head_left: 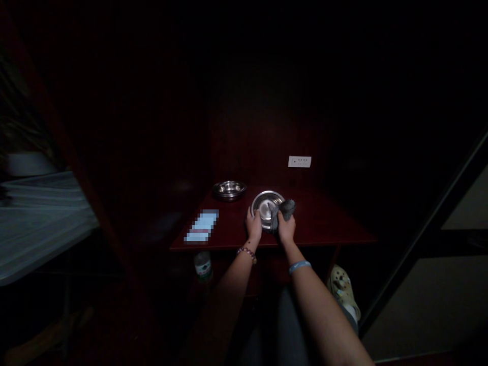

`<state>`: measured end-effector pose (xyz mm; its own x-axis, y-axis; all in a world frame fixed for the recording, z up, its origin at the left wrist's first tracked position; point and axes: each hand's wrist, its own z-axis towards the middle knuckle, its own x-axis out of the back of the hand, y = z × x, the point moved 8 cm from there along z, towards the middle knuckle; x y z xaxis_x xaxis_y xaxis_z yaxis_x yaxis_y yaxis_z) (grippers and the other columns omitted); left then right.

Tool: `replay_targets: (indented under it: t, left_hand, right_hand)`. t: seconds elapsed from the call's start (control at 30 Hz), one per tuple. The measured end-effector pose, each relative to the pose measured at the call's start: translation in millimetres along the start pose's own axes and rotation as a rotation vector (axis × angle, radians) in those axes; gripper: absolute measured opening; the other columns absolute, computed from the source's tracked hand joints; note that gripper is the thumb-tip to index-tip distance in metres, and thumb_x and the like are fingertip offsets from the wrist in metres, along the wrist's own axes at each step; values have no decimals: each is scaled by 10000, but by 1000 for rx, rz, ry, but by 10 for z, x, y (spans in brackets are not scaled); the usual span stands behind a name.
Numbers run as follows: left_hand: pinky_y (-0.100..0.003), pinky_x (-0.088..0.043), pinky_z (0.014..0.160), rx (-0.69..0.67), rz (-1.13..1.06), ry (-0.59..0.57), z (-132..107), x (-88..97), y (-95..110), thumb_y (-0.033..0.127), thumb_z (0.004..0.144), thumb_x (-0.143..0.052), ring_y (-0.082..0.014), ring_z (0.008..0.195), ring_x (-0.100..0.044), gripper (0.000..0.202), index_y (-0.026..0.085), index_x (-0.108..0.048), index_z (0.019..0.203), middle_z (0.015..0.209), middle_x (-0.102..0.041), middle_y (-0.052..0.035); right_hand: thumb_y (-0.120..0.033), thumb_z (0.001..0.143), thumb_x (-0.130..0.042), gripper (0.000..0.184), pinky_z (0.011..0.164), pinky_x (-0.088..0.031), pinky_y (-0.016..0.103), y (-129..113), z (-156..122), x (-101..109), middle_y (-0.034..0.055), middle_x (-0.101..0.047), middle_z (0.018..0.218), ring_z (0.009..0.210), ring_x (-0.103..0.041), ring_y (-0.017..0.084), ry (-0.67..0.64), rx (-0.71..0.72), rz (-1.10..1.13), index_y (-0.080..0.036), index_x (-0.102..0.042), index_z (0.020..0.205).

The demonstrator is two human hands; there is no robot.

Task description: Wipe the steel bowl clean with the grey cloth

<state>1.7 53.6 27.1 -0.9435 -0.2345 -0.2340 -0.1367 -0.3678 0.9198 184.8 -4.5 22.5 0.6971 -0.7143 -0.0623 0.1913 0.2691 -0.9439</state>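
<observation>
A shiny metal bowl (266,208) is tilted toward me above the front part of the dark red desk (229,239). My left hand (253,223) grips its left rim, thumb on the inner side. In my right hand (286,226) is a bunched grey cloth (288,207), its lower fold lying against the bowl's right inner side. Fingers of the right hand are partly hidden behind the cloth and bowl. Farther back on the left, more metal bowls (229,190) appear stacked on the desk.
A blurred-out bright rectangle (202,226) lies on the desk's left side. A white wall socket (299,161) is at the back. Below the desk are a labelled clear container (203,266) and, on the right, a foot in a pale clog (343,290). Dark panels flank both sides.
</observation>
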Motion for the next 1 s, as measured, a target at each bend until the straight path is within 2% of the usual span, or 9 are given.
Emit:
replay_targets:
  t: [0.17,0.3,0.5,0.67,0.8,1.0]
  left_hand:
    - [-338,-511,926,-28,21,-70,-43,-49,32,256,842,-588,-204,935,-675,227,180,-636,1051,1014,-719,-85]
    - [-343,-520,883,-56,81,-105,-82,-70,67,300,849,-600,-220,903,-667,249,166,-644,1055,1001,-719,-94]
    - [-354,-491,975,-49,57,-189,-110,-161,103,250,850,-619,-242,1062,-661,309,138,-662,1135,1149,-715,-121]
    - [-357,-502,984,-38,114,-210,-135,-185,135,213,836,-648,-229,1057,-674,300,161,-661,1131,1134,-727,-101]
    - [-379,-501,990,-35,147,-241,-162,-209,170,196,837,-656,-256,1050,-682,312,133,-654,1142,1111,-732,-134]
    - [-372,-481,1039,-12,88,-227,-129,-203,136,144,798,-681,-242,1096,-671,308,154,-662,1105,1161,-721,-119]
  right_hand:
    - [-392,795,-619,309,855,-535,317,-1,-3,58,82,-761,949,954,-713,256,47,-2,-10,-175,-702,999]
    - [-396,817,-564,361,894,-522,330,44,4,68,88,-755,1032,993,-703,250,66,-29,0,-177,-688,1075]
    - [-377,814,-556,379,938,-503,350,49,9,78,106,-739,1094,1036,-689,257,90,-24,41,-164,-675,1104]
    - [-388,822,-552,389,928,-506,351,26,7,71,115,-736,1083,1031,-689,266,84,-19,53,-151,-665,1109]
    - [-397,832,-550,368,913,-514,355,21,2,53,106,-742,1055,1007,-693,265,74,-26,39,-166,-660,1097]
    - [-390,829,-580,342,929,-512,371,23,-11,-10,103,-744,1056,1020,-695,277,4,-25,-14,-187,-667,1089]
